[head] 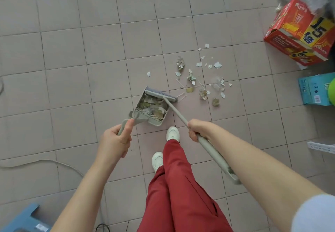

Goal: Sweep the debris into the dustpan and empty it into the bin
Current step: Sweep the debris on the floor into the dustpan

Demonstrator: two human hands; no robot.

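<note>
Legs: my red trousers [177, 192] and white shoes [173, 134] stand on the pale grey tiled floor [72, 50], one foot ahead of the other, just behind the pan.
Left hand: my left hand [116, 141] is wrapped tight around the grey handle of the dustpan, thumb laid along its upper side.
Right hand: my right hand [197, 129] is closed around the long pale grey broom handle [178, 115], whose upper end runs back under my forearm.
Dustpan: the grey plastic box-shaped dustpan [154, 122] rests on the floor between my hands, its comb of teeth at the near edge; crumpled leaves and paper scraps already lie inside it.
Broom head: the flat grey broom head with blue-grey bristles [159, 95] sits across the far lip of the dustpan, touching it.
Debris: the loose debris of torn white paper, dry leaves and thin sticks [201, 79] is scattered on the floor just beyond and to the right of the broom head.
Far right: a red and yellow printed cardboard box [293, 37] lies well apart from the debris, with a light blue carton [315, 88] nearer to me along the same edge.
Near left: a blue plastic stool [23, 219] shows at the corner, and a grey cable [54, 163] trails across the tiles.
</note>
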